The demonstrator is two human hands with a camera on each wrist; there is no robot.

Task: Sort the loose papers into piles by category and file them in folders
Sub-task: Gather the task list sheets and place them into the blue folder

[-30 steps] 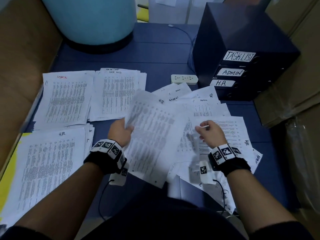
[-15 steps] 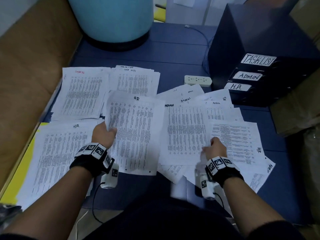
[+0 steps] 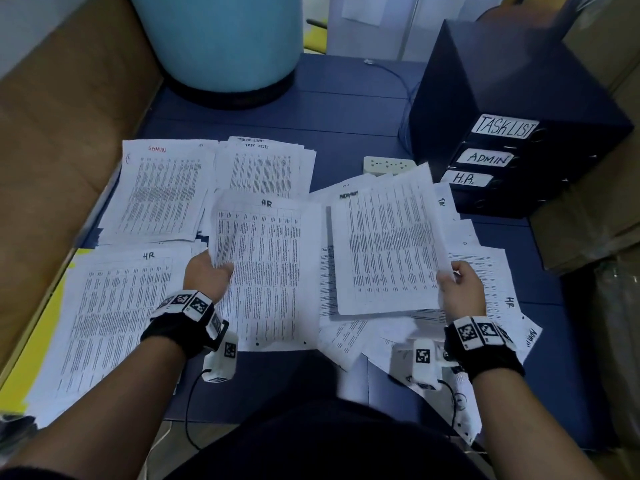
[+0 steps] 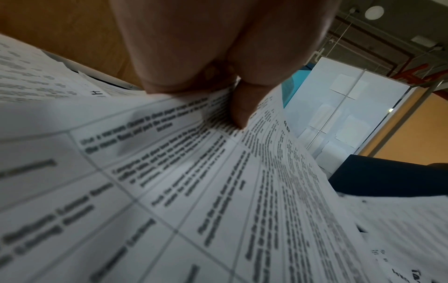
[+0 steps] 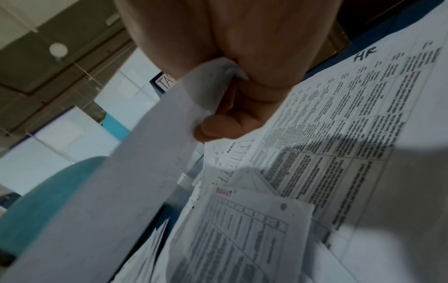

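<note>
My left hand [image 3: 211,275] pinches the left edge of a printed sheet marked HR [image 3: 266,268], thumb on top [image 4: 238,113], just right of the HR pile [image 3: 114,323]. My right hand [image 3: 457,285] pinches the lower right edge of a sheet marked ADMIN [image 3: 388,244] and lifts it off the loose heap [image 3: 485,271]; its blank underside [image 5: 135,172] shows in the right wrist view. Sorted piles marked ADMIN [image 3: 162,192] and TASK LIST [image 3: 266,168] lie at the back left. The dark folder box [image 3: 512,109] with TASKLIST, ADMIN and H.R. labels stands at the back right.
A large light-blue drum [image 3: 221,43] stands at the back of the blue table [image 3: 346,119]. A white power strip [image 3: 388,165] lies beside the box. Cardboard [image 3: 62,126] lines the left side, and cartons [image 3: 588,237] the right. A yellow sheet [image 3: 45,323] peeks from under the HR pile.
The right hand has lifted the ADMIN sheet up off the heap, tilting it. The left hand keeps hold of the HR sheet, which now lies flatter beside the HR pile.
</note>
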